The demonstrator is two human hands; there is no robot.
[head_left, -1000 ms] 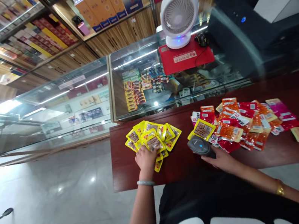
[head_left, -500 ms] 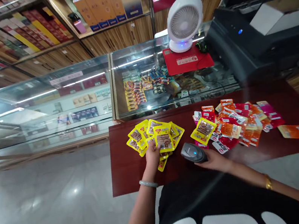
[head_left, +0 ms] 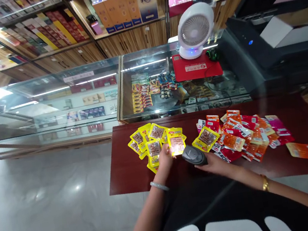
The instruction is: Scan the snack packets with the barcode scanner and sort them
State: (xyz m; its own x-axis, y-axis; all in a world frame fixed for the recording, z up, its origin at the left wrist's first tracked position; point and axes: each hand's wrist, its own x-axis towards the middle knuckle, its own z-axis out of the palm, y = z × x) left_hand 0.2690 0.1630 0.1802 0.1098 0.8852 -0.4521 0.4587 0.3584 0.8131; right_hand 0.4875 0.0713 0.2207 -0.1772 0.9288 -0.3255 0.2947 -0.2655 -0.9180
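Note:
My left hand [head_left: 165,158] grips a yellow snack packet [head_left: 176,143] by its lower left edge, and the packet's face is lit pinkish. Just right of it, my right hand [head_left: 209,162] is wrapped round a dark grey barcode scanner [head_left: 193,155], whose head points at the packet. Several more yellow packets [head_left: 154,151] lie in a loose heap left of and behind my left hand. A separate yellow packet [head_left: 206,138] rests beyond the scanner, at the edge of a pile of red and orange snack packets [head_left: 238,133].
The packets lie on a dark red tabletop [head_left: 128,175]. Behind it stands a glass display counter [head_left: 156,111] with a white fan [head_left: 196,29] on a red mat [head_left: 181,69]. A black checkout machine [head_left: 268,57] is at the right. One orange packet [head_left: 306,150] lies apart at the right.
My left hand has moved right with a yellow packet, away from the heap and close to the scanner. The packet's face is now lit pinkish. The view has shifted slightly.

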